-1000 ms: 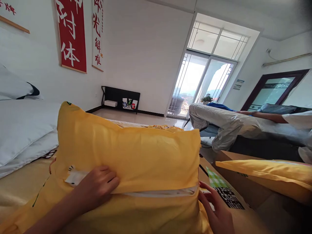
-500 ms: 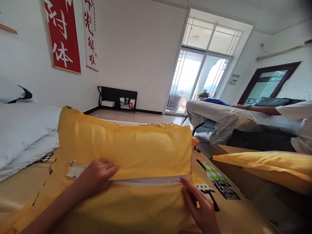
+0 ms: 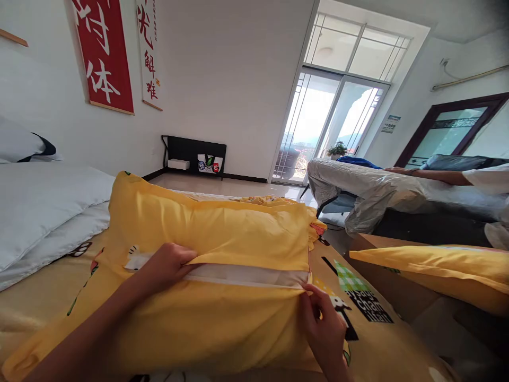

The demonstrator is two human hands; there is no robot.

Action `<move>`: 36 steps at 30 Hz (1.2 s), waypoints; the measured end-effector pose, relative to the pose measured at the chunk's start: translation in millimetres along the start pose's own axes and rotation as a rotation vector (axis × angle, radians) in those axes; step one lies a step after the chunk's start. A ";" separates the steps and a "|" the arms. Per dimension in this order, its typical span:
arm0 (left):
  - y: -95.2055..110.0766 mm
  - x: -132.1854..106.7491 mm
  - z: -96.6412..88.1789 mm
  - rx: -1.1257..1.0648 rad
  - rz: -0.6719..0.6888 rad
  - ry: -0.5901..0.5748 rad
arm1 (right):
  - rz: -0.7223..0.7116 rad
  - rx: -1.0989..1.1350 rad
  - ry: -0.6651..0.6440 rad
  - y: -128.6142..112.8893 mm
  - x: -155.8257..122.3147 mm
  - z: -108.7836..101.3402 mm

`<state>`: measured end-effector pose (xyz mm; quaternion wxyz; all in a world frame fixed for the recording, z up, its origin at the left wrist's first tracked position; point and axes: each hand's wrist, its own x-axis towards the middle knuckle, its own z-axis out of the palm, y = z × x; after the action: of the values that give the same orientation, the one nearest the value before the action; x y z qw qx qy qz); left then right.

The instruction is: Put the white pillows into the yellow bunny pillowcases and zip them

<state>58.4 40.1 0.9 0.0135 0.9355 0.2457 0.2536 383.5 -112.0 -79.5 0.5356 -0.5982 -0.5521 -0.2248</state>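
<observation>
A yellow pillowcase (image 3: pixel 222 233) lies in front of me with a pillow inside. Through the long slit across it, the white pillow (image 3: pixel 242 275) shows. My left hand (image 3: pixel 170 265) is closed on the pillowcase's upper edge at the left end of the slit. At the slit's right end, my right hand (image 3: pixel 324 315) pinches the lower edge between thumb and fingers. Both hands' fingertips are partly hidden by cloth. Beneath is a patterned yellow-brown bedsheet (image 3: pixel 382 350).
White pillows (image 3: pixel 51 207) are stacked at the left. Another yellow pillow (image 3: pixel 437 270) lies at the right edge. Beyond it, a person's arm (image 3: pixel 437 176) rests over a plastic-covered piece of furniture (image 3: pixel 358 178). A low black shelf (image 3: pixel 191 151) stands by the far wall.
The slit gapes wider and shows more of the white pillow. My left hand has risen slightly with the upper edge, and my right hand now pinches the lower edge.
</observation>
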 end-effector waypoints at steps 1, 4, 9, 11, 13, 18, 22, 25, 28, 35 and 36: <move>0.0 0.1 -0.4 -0.018 -0.009 -0.004 | 0.006 0.010 0.016 -1.4 1.3 1.0; -0.6 0.2 -0.9 -0.041 -0.033 -0.013 | 0.022 0.021 0.019 4.4 8.5 -0.7; -2.1 0.1 0.9 -0.047 -0.040 -0.018 | 0.020 -0.005 -0.179 38.6 24.2 -12.1; -2.3 0.6 2.1 -0.051 -0.041 -0.015 | -0.040 -0.027 -0.216 49.9 26.3 -14.1; -2.1 1.5 3.3 -0.054 -0.041 -0.004 | -0.108 -0.084 -0.184 55.7 25.5 -14.0; -0.9 3.6 4.3 -0.075 -0.067 0.009 | -0.202 -0.173 -0.205 50.4 18.3 -9.9; -0.3 3.0 3.8 -0.081 -0.060 0.002 | -0.279 -0.171 -0.242 45.4 13.1 -4.4; -0.2 2.4 3.9 -0.078 -0.063 -0.006 | -0.258 -0.319 -0.174 47.0 10.2 0.5; 0.1 2.6 4.5 -0.057 -0.057 -0.004 | -0.252 -0.376 -0.118 49.2 7.9 2.5; -1.3 3.8 5.7 -0.055 -0.055 -0.004 | -0.257 -0.404 -0.019 48.6 20.1 0.2; -1.8 3.7 6.0 -0.055 -0.054 -0.001 | -0.266 -0.399 -0.032 48.7 24.1 0.8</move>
<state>63.3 44.0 -2.9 0.0463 0.9278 0.2640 0.2594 434.1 -92.3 -78.1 0.3637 -0.6175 -0.5790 -0.3888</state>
